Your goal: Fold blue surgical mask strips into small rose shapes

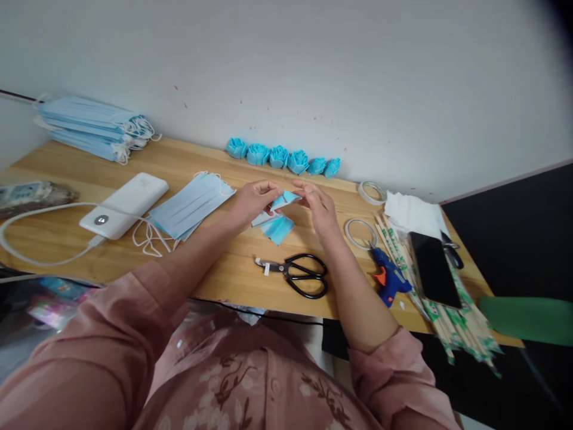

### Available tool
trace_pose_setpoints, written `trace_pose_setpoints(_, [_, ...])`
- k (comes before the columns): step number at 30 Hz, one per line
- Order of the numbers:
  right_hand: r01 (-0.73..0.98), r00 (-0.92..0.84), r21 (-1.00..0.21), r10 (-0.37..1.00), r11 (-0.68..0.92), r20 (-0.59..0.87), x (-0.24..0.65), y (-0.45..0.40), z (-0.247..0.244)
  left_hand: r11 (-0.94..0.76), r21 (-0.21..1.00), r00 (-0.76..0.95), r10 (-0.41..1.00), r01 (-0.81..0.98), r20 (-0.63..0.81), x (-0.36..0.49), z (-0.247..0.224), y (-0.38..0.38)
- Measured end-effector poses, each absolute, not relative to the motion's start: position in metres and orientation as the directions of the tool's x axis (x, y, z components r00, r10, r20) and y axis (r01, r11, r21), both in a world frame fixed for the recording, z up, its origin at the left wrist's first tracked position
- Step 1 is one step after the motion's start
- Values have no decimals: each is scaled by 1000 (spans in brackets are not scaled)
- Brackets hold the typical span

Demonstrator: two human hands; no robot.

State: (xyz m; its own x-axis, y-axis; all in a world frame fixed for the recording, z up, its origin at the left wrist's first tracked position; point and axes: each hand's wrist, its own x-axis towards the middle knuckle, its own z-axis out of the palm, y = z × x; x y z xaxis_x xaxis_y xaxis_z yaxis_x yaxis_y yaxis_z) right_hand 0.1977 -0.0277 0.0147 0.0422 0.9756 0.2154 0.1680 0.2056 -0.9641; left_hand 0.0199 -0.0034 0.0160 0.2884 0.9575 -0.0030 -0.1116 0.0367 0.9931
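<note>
Between my two hands is a small folded piece of blue-and-white mask fabric, raised a little above the table. My left hand pinches its left side between thumb and fingers. On its right side, the fingers of my right hand close on the edge. Just below lie more cut blue mask pieces on the wood. Black-handled scissors rest nearer the front edge, with white bits stuck at the blades. A row of several blue fabric flowers stands behind my hands along the wall.
To the left lie loose face masks, a white power bank with its cable, and a tall mask stack. On the right are tape rolls, a blue glue gun, wrapped chopsticks, a phone and white tissues.
</note>
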Motion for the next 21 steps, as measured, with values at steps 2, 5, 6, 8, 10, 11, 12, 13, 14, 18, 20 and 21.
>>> trace_pose_setpoints(2, [130,44,-981,988,145,151,197,-26,13,25,993,297,955,-119,11,19,14,-3])
trace_pose_setpoints(5, [131,30,-984,992,118,123,196,-25,10,18,992,308,951,-123,21,18,12,-3])
trace_pose_setpoints(6, [142,31,-982,991,125,131,195,-26,9,17,992,306,952,-122,21,18,12,-3])
trace_pose_setpoints(8, [157,27,-978,990,135,141,194,-26,9,14,993,304,953,-119,23,19,13,-3])
trace_pose_setpoints(10, [159,19,-979,991,125,129,193,-27,10,15,994,301,953,-112,20,19,15,-4])
trace_pose_setpoints(11, [158,16,-981,993,117,121,193,-28,11,16,994,301,953,-107,17,19,16,-4])
trace_pose_setpoints(12, [157,15,-981,993,111,114,192,-28,11,16,995,300,954,-102,16,20,17,-5])
trace_pose_setpoints(13, [158,17,-982,994,106,110,192,-28,11,15,995,297,955,-98,15,20,17,-5])
trace_pose_setpoints(14, [162,21,-981,994,105,110,191,-29,11,13,995,294,956,-95,16,20,17,-5])
trace_pose_setpoints(18, [182,37,-977,992,111,120,191,-28,11,22,995,296,955,-100,8,20,13,-3])
trace_pose_setpoints(20, [180,47,-977,992,110,120,192,-27,9,28,994,310,951,-105,6,20,12,-3])
trace_pose_setpoints(21, [178,50,-978,992,107,118,192,-27,8,29,994,318,948,-107,7,20,11,-3])
